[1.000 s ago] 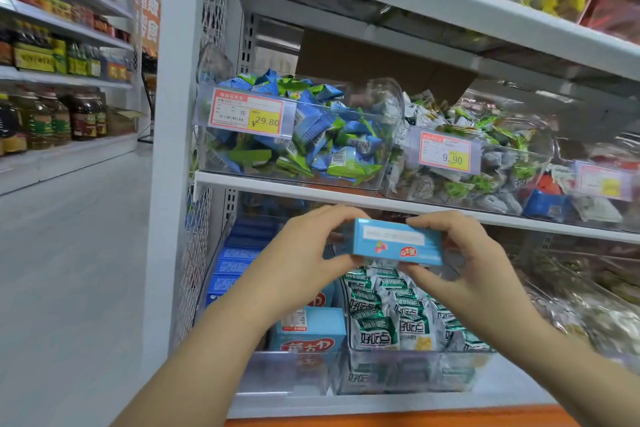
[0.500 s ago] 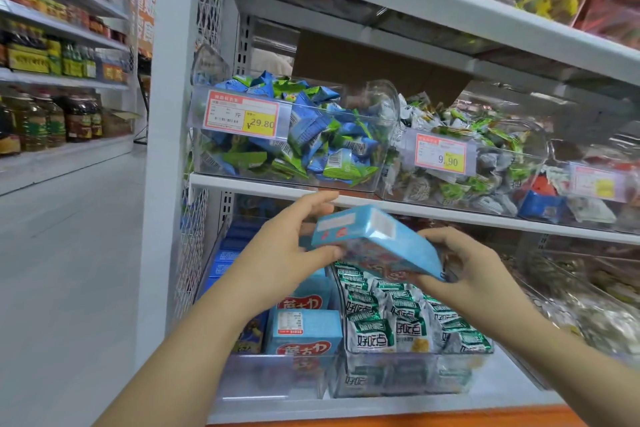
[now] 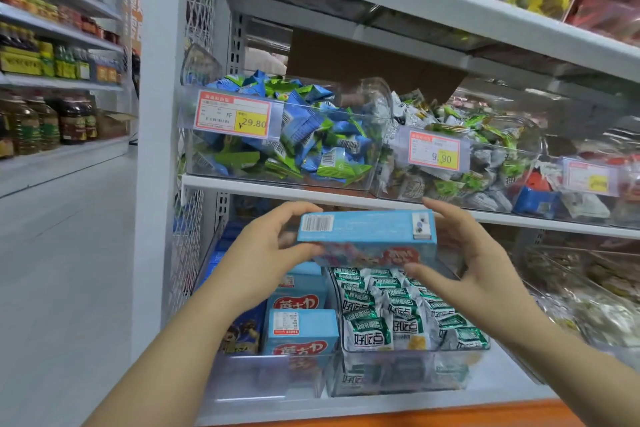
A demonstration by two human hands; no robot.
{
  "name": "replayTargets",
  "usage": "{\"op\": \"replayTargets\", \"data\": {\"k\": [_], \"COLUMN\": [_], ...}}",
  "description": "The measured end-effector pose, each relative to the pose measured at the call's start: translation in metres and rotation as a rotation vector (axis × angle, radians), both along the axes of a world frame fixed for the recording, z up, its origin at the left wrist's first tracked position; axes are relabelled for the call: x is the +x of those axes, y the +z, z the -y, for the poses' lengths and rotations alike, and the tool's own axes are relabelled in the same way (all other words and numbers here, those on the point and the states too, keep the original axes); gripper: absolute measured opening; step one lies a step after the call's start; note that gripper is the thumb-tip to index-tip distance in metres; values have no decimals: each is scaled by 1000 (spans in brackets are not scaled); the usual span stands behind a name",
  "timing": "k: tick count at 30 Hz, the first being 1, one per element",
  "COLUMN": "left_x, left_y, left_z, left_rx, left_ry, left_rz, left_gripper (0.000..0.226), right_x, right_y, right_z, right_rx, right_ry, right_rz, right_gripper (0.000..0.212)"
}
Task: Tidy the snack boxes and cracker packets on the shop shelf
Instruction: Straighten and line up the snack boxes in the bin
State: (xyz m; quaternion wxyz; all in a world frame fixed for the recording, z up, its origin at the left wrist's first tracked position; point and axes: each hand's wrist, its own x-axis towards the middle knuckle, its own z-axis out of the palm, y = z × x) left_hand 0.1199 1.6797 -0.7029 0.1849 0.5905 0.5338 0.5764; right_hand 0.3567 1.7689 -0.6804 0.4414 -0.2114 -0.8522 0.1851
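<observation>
Shop shelf (image 3: 263, 184) ahead: the blue snack box (image 3: 360, 227), tilted a moment earlier, now sits level, left hand (image 3: 263, 253) gripping at nine o'clock, right hand (image 3: 474, 263) at three.

One light-blue snack box (image 3: 366, 231) is up between two hands, the left hand (image 3: 266, 253) and the right hand (image 3: 481, 263). Two standing boxes (image 3: 300, 331) of the same blue show red logos below it. Three price tags (image 3: 232, 114) are visible. The green cracker packets (image 3: 372, 336) are too many to count.
</observation>
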Motion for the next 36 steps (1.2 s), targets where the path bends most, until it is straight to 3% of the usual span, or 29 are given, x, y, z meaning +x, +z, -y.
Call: {"op": "replayTargets", "data": {"k": [8, 11, 15, 17, 23, 26, 29, 32, 36], "left_x": [-2, -2, -2, -2, 1, 2, 1, 2, 11], "left_y": [-3, -1, 2, 3, 12, 13, 10, 6, 3], "left_z": [-2, -2, 1, 2, 5, 6, 4, 3, 2], "left_rx": [-82, -85, -95, -96, -52, -79, -115, -106, -77], "left_ry": [-29, 13, 48, 63, 40, -34, -119, -118, -57], "left_rz": [238, 209, 180, 170, 198, 232, 248, 210, 37], "left_gripper": [22, 29, 39, 40, 11, 13, 21, 26, 36], "right_x": [-4, -5, -5, -5, -2, 1, 5, 5, 5], "right_y": [7, 7, 1, 0, 8, 12, 18, 21, 19], "right_z": [8, 5, 0, 1, 5, 1, -4, -3, -2], "right_rx": [-335, -446, -552, -559, -597, -644, -717, -857, -1133], "right_ry": [92, 48, 17, 7, 19, 10, 54, 109, 95], "right_rz": [-154, -163, -114, -104, -59, -98, -124, -104, -287], "right_gripper": [39, 32, 46, 37, 37, 26, 40, 46, 41]}}
